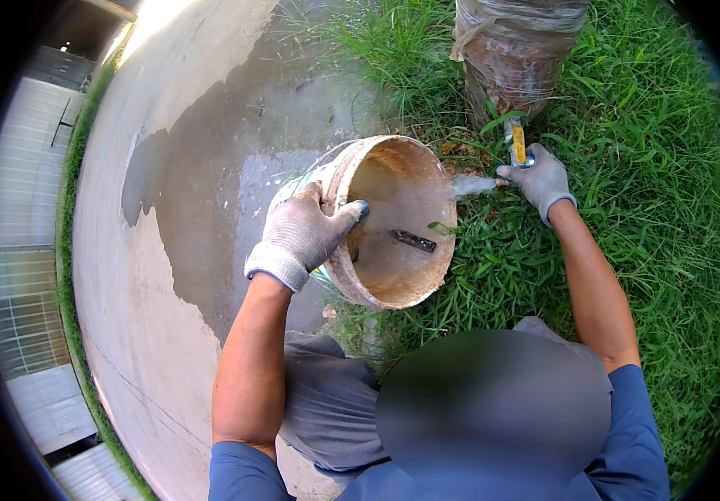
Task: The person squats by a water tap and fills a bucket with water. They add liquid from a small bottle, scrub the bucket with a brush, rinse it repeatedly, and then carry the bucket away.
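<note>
My left hand (306,230), in a grey knit glove, grips the left rim of a dirty white bucket (446,260), its thumb hooked inside. The bucket is tilted, its mouth toward me and the tap. A small dark bar-shaped object (414,240) lies inside in cloudy water. My gloved right hand (544,179) is closed around the outlet of a metal tap with a yellow lever (519,144). From the outlet a jet of water (474,184) sprays leftward into the bucket's mouth. My fingertips there are partly hidden.
Behind the tap stands a post wrapped in plastic film (519,54). Green grass (661,250) covers the ground on the right. To the left is concrete (126,275) with a dark wet patch (193,200). Pale corrugated panels (26,167) line the far left.
</note>
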Available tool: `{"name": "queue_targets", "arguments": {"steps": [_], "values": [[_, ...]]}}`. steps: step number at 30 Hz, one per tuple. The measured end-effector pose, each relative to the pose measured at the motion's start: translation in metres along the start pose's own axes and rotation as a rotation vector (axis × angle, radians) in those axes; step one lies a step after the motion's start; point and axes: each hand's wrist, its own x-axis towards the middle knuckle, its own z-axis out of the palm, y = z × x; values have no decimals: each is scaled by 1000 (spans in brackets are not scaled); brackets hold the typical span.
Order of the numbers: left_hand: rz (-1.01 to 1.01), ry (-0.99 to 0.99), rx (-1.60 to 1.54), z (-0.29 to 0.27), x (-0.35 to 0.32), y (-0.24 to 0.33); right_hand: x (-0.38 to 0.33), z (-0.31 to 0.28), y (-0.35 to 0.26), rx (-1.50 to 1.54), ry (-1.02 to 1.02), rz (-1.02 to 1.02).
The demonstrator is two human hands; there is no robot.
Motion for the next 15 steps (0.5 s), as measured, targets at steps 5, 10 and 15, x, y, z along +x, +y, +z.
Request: {"name": "queue_targets", "arguments": {"steps": [5,10,15], "values": [[10,9,12,2,2,-3,-2,-2,-4,-1,-4,6],[6,1,7,0,0,-1,-2,-3,-4,7,-6,14],[2,-1,12,-1,0,-1,-2,-1,-4,11,-5,20]]}}
